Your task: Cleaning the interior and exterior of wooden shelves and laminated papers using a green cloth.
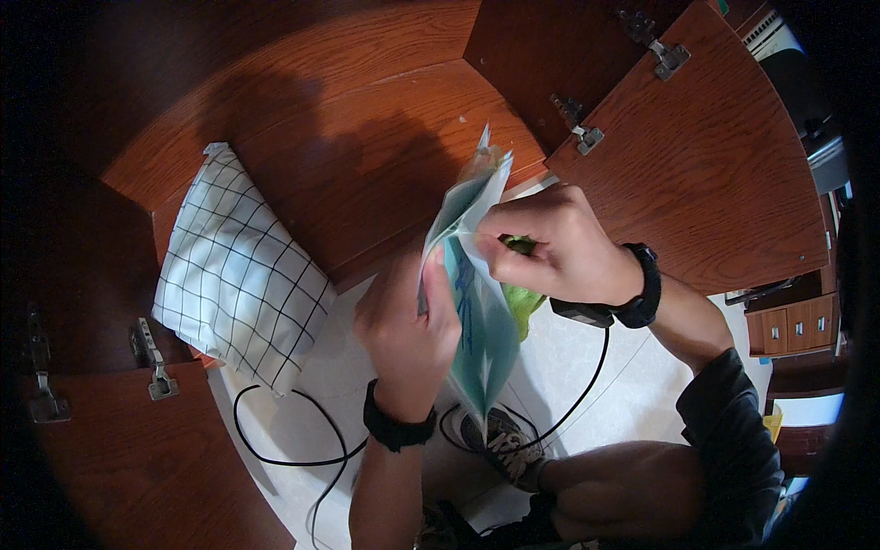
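Observation:
Between my hands is a flexible teal and white plastic packet (485, 344), held upright with dark markings on its face. My left hand (409, 326) grips its left edge, the thumb lying on the near side. My right hand (560, 244) pinches the right side of the packet near the top between thumb and fingers. The upper edges spread apart a little; what is inside cannot be made out. Some crumpled light-green material (528, 306) shows behind the packet and beneath my right hand; its kind is unclear.
An open wooden cabinet (412, 103) stands before me, its right door (708, 158) and left door (137, 454) swung outward on metal hinges. A white pouch with a black grid pattern (240, 275) leans at its left front. Black cable (295, 463) loops over the pale floor near my shoe (509, 447).

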`<state>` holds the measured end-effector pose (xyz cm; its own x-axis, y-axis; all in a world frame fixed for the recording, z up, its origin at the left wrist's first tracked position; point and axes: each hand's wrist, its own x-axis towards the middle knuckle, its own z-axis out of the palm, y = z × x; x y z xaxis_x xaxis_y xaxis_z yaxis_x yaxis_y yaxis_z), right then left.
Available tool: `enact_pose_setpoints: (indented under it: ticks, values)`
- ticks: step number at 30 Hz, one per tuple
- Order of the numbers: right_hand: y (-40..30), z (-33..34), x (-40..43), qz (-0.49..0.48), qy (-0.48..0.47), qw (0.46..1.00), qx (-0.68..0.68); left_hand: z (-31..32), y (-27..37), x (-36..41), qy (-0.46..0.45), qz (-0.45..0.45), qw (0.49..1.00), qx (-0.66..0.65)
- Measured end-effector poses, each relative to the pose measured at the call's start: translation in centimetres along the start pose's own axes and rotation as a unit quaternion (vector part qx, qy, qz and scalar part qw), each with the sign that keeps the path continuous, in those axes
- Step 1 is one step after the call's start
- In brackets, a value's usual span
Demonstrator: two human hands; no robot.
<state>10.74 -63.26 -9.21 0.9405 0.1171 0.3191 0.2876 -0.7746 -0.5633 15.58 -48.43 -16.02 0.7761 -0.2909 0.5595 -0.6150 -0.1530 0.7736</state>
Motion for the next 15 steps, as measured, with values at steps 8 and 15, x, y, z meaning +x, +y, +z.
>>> enact_pose_setpoints:
  ticks: [8,15]
  values:
    - [0.3,-0.6,-0.1,0.006,-0.008,1.000,-0.008,0.0,0.0,0.3,-0.013,0.006,1.000,0.020]
    - [0.4,-1.2,-0.2,-0.002,-0.022,0.999,-0.033,-0.1,0.1,0.3,-0.037,-0.039,0.999,-0.009]
